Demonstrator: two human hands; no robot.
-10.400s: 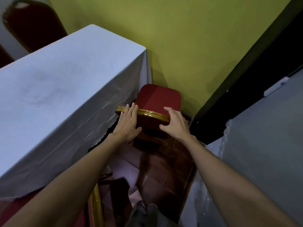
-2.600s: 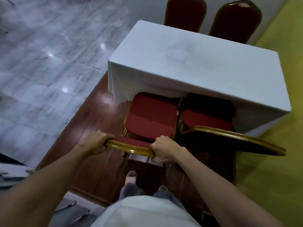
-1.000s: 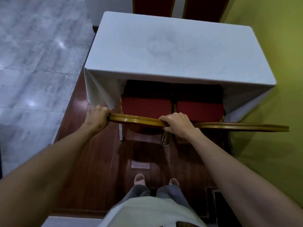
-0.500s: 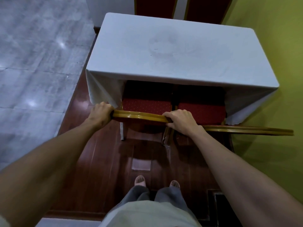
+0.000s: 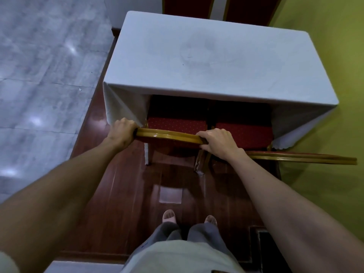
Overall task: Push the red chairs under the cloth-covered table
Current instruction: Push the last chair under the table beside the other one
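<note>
A table draped in white cloth (image 5: 206,56) stands ahead of me. Two red chairs with gold frames sit side by side at its near edge. The left chair (image 5: 177,126) has most of its dotted seat under the cloth. My left hand (image 5: 122,133) grips the left end of its gold backrest rail and my right hand (image 5: 216,141) grips the right end. The right chair (image 5: 244,133) has its seat partly under the table, and its gold backrest rail (image 5: 303,159) stretches toward the right.
A yellow-green wall (image 5: 331,95) runs close along the right. Two more red chair backs (image 5: 216,5) stand at the table's far side. I stand on dark wooden flooring (image 5: 122,203); grey marble tiles (image 5: 43,75) spread to the left. My feet (image 5: 189,218) are just behind the chairs.
Over the last second both hands kept their grip and the left chair slid further under the cloth; less of its seat shows. The view shifted slightly.
</note>
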